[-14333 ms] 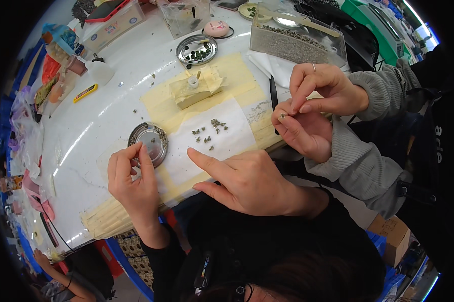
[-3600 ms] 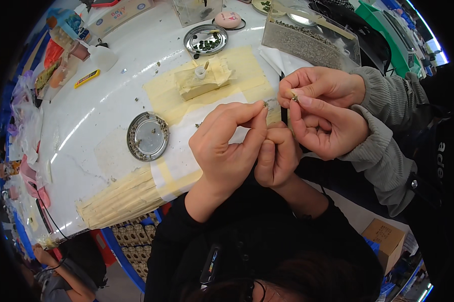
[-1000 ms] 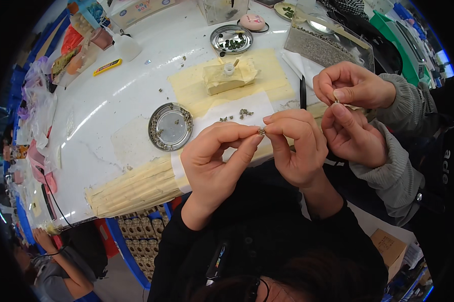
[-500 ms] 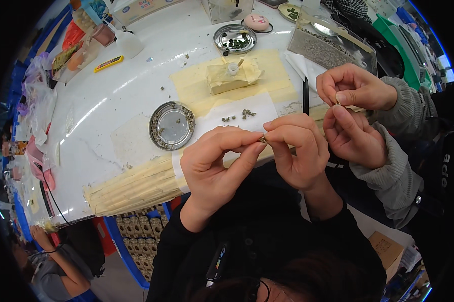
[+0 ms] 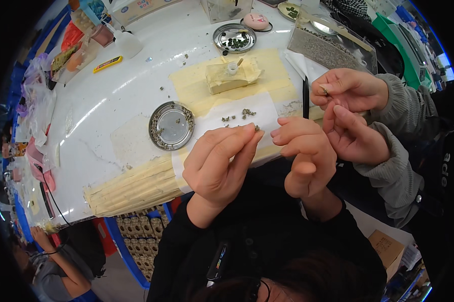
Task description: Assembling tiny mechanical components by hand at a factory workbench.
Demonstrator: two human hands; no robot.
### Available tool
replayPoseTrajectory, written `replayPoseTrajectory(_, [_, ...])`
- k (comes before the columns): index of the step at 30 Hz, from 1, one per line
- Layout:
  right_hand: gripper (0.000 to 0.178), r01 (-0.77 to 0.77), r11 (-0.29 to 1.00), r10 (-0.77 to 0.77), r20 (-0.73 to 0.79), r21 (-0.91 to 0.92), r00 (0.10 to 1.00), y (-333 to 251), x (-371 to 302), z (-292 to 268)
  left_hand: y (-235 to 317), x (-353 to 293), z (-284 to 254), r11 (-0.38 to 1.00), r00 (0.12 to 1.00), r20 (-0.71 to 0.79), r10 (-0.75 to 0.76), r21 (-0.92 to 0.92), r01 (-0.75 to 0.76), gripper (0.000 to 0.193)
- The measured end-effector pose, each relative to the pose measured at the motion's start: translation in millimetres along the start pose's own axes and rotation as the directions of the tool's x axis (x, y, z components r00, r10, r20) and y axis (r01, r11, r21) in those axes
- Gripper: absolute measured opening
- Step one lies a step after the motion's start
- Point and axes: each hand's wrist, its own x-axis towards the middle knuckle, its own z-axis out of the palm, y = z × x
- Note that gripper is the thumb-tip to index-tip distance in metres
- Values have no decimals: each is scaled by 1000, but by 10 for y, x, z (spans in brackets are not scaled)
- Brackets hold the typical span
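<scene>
Over the near edge of the bench, my left hand is closed, its thumb and forefinger pinching a small brownish-grey piece, too tiny to name. My right hand hovers just to the right of it, fingers apart and holding nothing I can see. Beyond the fingertips, a white paper sheet bears a few clusters of similar small pieces. To the left stands a round metal dish with more such pieces scattered around its inside.
On the right, a co-worker's hands work close to mine. Behind the paper sits a tape-wrapped block with a small cup on it. Farther back are a dish of dark green pieces and a clear bin. A yellow cutter lies left.
My right hand has let go of the small piece and drawn slightly right, its fingers opening. My left hand has lifted the piece a little. The co-worker's hands have shifted slightly.
</scene>
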Motion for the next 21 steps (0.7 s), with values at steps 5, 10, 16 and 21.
replayPoseTrajectory(5, [51,-22,1000,22,-1,-22,1000,-4,25,11,-5,-25,-14,997,999,-15,33,68,-32,24])
replayPoseTrajectory(10, [50,-42,999,42,-17,24,999,40,19,-1,11,-8,10,997,999,13,36,72,-37,24])
replayPoseTrajectory(16, [49,-103,988,103,4,112,995,75,20,9,-6,-10,23,997,998,40,38,71,-41,23])
replayPoseTrajectory(21, [47,-125,979,125,11,159,992,74,12,13,-12,-14,30,997,998,56,41,68,-44,23])
